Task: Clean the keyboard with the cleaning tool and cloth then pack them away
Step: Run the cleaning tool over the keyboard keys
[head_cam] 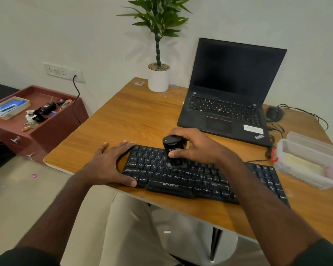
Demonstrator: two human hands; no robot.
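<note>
Head view: you look down at a wooden worktop with both arms reaching in.
Far left: a dark red drawer unit stands beside the worktop, its top tray holding a beige box and small clutter.
Your left hand: spread flat, fingers straight, palm on the worktop; the thumb and fingertips touch the left end of the keyboard.
Keyboard: black, lying along the near edge of the worktop, angled a little.
Cleaning tool: a black, roughly cylindrical body, standing upright with its lower end on the keys in the left-centre part of the keyboard.
Your right hand: curled round the cleaning tool from the right, thumb on its near side, fingers over its top.
Behind: a potted plant in a white pot at the far edge, and to its right an open black laptop with a dark screen.
Right: a black mouse with its cable beside the laptop.
Far right: a clear plastic container just beside the keyboard's right end; something pale lies inside, too blurred for you to identify.
</note>
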